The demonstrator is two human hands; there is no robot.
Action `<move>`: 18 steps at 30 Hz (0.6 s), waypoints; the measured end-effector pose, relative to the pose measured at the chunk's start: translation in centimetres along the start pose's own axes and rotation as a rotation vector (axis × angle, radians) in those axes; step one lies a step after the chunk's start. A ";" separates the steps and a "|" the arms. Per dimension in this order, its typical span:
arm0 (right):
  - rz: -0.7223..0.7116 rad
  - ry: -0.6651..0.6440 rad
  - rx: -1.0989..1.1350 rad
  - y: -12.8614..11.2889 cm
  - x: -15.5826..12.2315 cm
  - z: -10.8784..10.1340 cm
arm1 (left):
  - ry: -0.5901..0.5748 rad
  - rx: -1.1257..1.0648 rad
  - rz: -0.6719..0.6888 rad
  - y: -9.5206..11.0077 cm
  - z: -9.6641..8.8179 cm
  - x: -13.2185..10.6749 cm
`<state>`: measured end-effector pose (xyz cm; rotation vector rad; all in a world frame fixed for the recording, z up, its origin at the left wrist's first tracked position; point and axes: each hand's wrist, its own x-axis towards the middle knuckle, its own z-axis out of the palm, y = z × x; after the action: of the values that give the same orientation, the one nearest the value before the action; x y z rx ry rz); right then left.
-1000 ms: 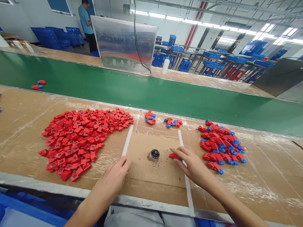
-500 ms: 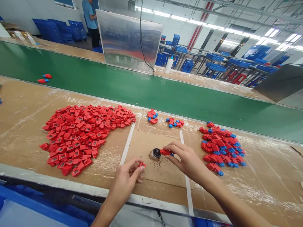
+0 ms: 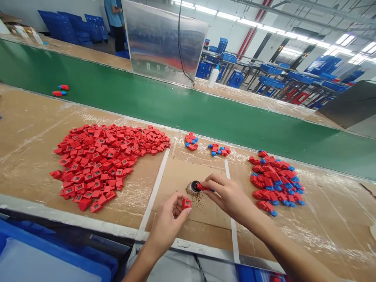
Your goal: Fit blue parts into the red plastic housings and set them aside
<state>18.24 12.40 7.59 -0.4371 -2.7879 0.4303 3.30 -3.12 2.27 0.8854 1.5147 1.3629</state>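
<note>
My right hand (image 3: 227,197) pinches a red plastic part with a blue end (image 3: 203,187), pressing its red tip against a small round metal tin (image 3: 194,187) with a dark top. Brown specks are scattered around the tin on a cardboard sheet (image 3: 188,176). My left hand (image 3: 168,221) holds a square red plastic part (image 3: 186,203) between fingers and thumb, close to the tin but not touching it. A large heap of red parts (image 3: 101,162) lies to the left, and a heap of red-and-blue parts (image 3: 274,184) lies to the right.
White tape strips (image 3: 154,192) edge the cardboard, with small red-and-blue groups (image 3: 219,150) beyond it. A green conveyor belt (image 3: 176,111) runs behind the bench, below a metal sheet (image 3: 164,43). A person (image 3: 115,23) stands far back near blue crates (image 3: 72,25).
My right hand has moved left, bringing its red part onto the tin. My left hand has taken up a square red part and carried it right, closer to the tin.
</note>
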 end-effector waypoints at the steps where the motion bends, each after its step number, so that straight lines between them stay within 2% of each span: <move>1: -0.002 -0.003 -0.007 0.0 0.0 0.1 | -0.014 -0.027 -0.014 -0.1 0.1 0.1; 8: 0.020 0.010 -0.001 -0.3 -0.1 0.0 | -0.073 -0.215 -0.099 -1.0 0.2 0.3; 14: 0.036 0.160 0.122 -1.3 -0.2 -1.1 | -0.091 -0.239 -0.100 -1.3 0.0 0.1; 18: 0.035 0.083 0.276 -2.5 -0.9 -0.9 | -0.120 -0.227 -0.085 -1.3 -0.1 0.0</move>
<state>18.75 10.06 9.08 -0.4289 -2.5921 0.7739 3.26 -3.31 1.03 0.7380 1.2638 1.3642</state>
